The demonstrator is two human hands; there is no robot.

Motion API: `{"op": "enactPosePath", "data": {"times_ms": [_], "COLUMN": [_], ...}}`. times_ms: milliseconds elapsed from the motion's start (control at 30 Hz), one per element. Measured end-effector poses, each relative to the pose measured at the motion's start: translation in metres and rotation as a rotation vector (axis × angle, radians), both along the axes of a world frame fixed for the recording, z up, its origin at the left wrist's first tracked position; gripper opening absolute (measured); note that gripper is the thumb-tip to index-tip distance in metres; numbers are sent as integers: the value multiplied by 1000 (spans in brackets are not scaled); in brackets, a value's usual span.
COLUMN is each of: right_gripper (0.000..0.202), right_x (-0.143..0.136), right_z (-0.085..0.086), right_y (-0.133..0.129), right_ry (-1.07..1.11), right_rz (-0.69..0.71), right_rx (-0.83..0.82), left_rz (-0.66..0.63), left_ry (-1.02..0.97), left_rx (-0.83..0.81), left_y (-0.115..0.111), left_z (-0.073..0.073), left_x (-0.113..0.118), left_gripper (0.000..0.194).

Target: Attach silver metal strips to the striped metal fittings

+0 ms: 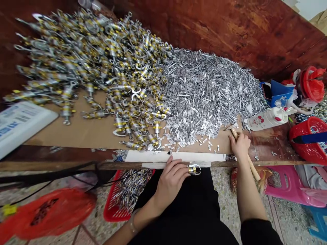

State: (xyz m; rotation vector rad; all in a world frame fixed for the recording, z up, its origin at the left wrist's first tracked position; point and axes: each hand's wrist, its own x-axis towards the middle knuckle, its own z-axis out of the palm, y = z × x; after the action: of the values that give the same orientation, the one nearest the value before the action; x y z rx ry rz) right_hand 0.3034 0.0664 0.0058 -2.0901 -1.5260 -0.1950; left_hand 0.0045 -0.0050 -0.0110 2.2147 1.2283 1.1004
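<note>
My left hand (171, 177) is at the front edge of the table, its fingers closed on a small metal fitting (195, 169) with a yellow band and a curved hook. My right hand (240, 144) is wrapped round the wooden handle of a hammer (252, 167), whose metal head rests at the edge of the cardboard. A white strip (176, 156) lies along the table edge between the hands. Behind it are a heap of similar yellow-banded fittings (112, 64) on the left and a heap of small metal plates and pins (204, 88) on the right.
A white packet (22, 124) sits at far left. At right are a white bottle (265, 119), a blue box (279, 92) and a red basket (301, 144). Below the table are a red basket of parts (109, 207), an orange-red bag (66, 211) and a pink stool (286, 183).
</note>
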Motion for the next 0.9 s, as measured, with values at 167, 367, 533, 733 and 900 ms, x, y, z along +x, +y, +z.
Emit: {"op": "enactPosePath", "data": {"times_ms": [167, 367, 533, 733, 900], "right_gripper": [31, 26, 30, 34, 39], "right_x": [-26, -100, -123, -117, -66], "right_z": [20, 46, 37, 34, 17], "right_y": [-12, -89, -102, -99, -49], "right_ry": [6, 127, 41, 38, -186], "right_rz": [82, 515, 542, 492, 29], "right_rx": [-88, -279, -517, -649, -387], "left_rz": [-3, -4, -12, -10, -9], "left_ry": [-5, -11, -1, 2, -18], "left_rx": [-5, -11, -13, -6, 11], "left_y": [0, 0, -1, -2, -1], "left_z": [-1, -1, -3, -7, -10], "left_x": [1, 0, 0, -1, 0], "left_gripper": [8, 8, 8, 8, 5]}}
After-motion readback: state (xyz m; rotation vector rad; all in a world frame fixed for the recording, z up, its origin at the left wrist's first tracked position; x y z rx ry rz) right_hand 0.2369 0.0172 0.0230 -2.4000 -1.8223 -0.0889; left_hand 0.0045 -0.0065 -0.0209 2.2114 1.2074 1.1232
